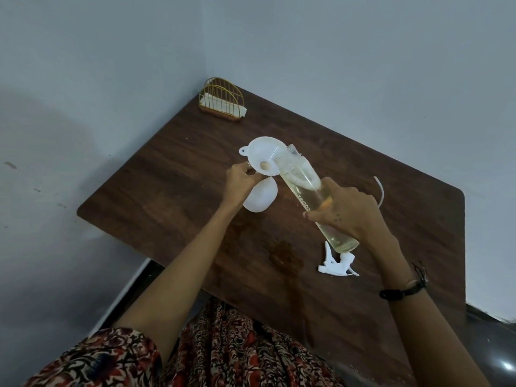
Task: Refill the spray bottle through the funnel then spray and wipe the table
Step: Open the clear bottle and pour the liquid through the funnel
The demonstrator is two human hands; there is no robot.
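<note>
My right hand (347,212) grips a clear spray bottle (307,191) with yellowish liquid and foam inside, tilted with its open threaded neck pointing away from me. My left hand (240,181) pinches the rim of a white funnel (264,155), which is lifted and tilted right beside the bottle neck, its spout hole facing me. A white bowl-like container (261,198) lies on the table under my left hand. The white trigger spray head (336,265) lies on the dark wooden table (167,177) near the bottle's base, and a dip tube (380,191) curves behind my right hand.
A gold wire napkin holder (222,100) with white napkins stands at the table's far corner by the wall. A wet smear (284,255) marks the wood in front of me. Grey walls close the far sides of the table.
</note>
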